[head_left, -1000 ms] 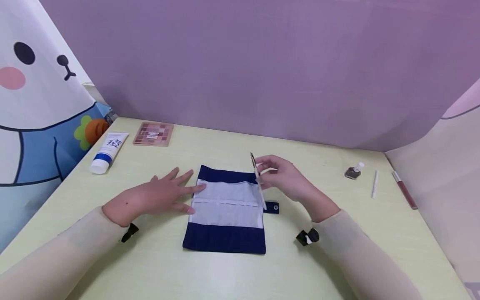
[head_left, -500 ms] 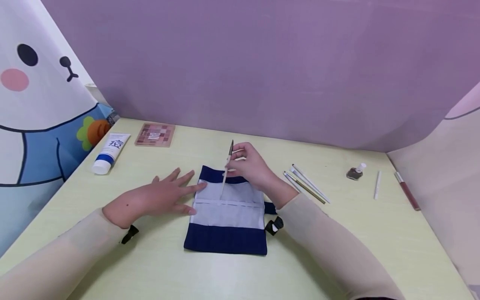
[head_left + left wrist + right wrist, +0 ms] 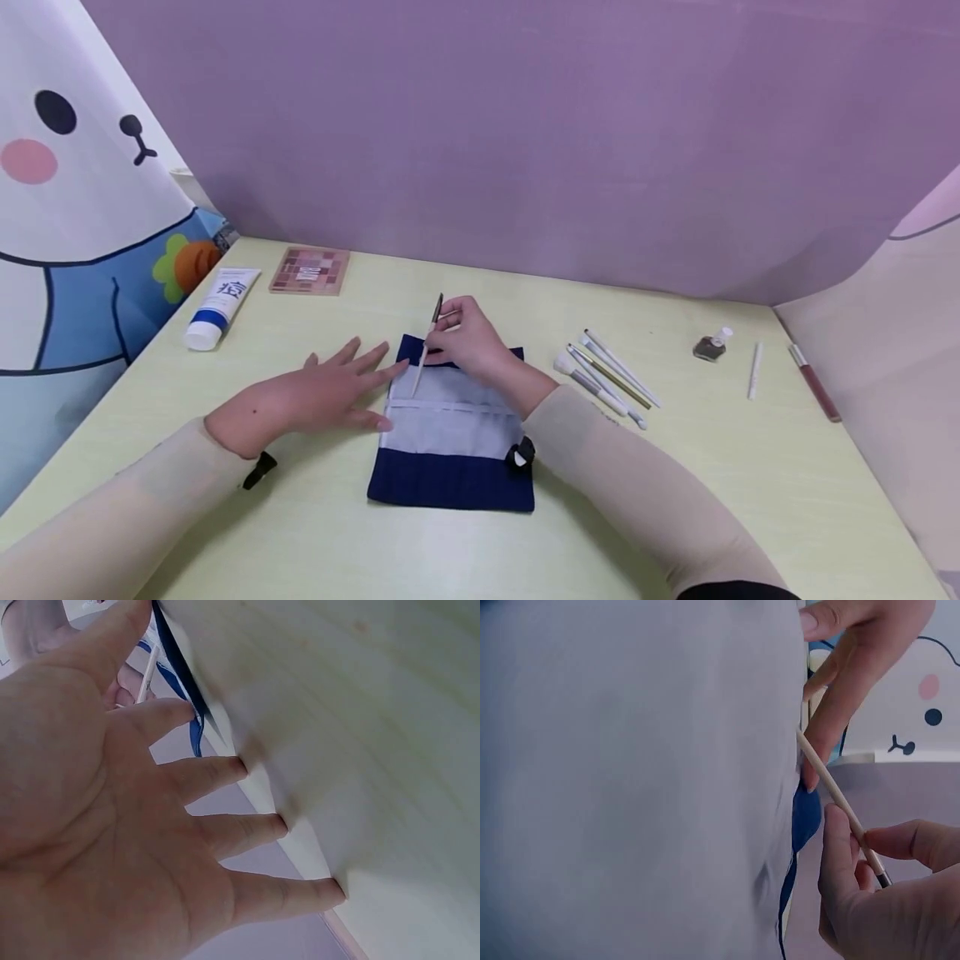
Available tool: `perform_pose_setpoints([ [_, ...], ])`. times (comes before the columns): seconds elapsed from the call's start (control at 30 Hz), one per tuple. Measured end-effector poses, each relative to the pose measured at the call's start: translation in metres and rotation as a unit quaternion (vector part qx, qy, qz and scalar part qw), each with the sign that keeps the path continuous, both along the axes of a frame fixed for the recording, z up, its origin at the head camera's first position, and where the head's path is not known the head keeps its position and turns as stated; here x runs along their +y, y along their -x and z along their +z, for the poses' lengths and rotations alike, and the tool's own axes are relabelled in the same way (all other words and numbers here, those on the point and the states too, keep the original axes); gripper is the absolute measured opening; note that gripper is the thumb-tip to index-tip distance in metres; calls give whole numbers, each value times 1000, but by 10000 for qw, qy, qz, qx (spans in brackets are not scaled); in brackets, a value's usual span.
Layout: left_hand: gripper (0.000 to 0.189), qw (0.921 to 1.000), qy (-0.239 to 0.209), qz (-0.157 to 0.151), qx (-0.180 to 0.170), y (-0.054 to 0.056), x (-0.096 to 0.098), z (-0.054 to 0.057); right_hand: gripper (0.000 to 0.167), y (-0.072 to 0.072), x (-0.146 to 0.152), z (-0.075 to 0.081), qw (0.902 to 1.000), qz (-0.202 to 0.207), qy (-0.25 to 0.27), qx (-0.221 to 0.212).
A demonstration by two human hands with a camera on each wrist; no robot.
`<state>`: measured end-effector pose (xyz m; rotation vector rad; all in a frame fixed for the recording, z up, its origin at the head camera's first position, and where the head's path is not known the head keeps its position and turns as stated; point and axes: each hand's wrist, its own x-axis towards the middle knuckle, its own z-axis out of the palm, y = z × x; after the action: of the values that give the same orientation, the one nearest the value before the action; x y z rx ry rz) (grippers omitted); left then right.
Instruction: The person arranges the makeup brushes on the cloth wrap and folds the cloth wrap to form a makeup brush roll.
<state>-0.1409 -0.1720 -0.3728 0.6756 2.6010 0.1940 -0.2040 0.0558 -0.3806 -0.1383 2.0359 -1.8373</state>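
Observation:
A navy fabric brush roll [image 3: 450,481] with a pale grey inside lies unrolled on the table. My left hand [image 3: 322,392] is spread flat at its left side, index finger and thumb resting on the fabric edge; the left wrist view shows the other fingertips touching the table. Between thumb and fingers my right hand [image 3: 468,342] pinches a makeup brush [image 3: 422,367] with a pale handle. The brush slants over the upper left of the roll, dark end up. Its handle end [image 3: 801,736] points down, close to the pocket edge.
Several makeup brushes [image 3: 607,375] lie right of the roll, beside my right forearm. Farther right are a small nail polish bottle [image 3: 708,344], a white stick [image 3: 754,371] and a lip gloss tube [image 3: 814,383]. A cream tube [image 3: 222,307] and an eyeshadow palette [image 3: 310,271] sit back left.
My right hand has carried the brush leftward from the roll's right edge to its upper left, uncovering the brushes on the table. The left hand has stayed in place.

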Motion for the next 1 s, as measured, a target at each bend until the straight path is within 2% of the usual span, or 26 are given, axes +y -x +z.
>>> perform_pose_setpoints([
  [0.17,91,10000,75,-36,0,1,0,0,47,-7,-3,-1,9993,103,-352,-36],
  [0.47,91,9999,147,12,-88,3,1,1,73,-17,-5,1,9967,299,-744,108],
  [0.77,91,9998,153,30,-112,2,2,4,72,-22,-7,1,9960,604,-654,84],
  [0.9,90,9999,109,24,-89,1,2,3,69,-23,-3,3,9884,752,-1277,334],
  [1.0,91,9999,79,15,-76,1,2,3,66,-24,0,5,9731,905,-2007,683],
])
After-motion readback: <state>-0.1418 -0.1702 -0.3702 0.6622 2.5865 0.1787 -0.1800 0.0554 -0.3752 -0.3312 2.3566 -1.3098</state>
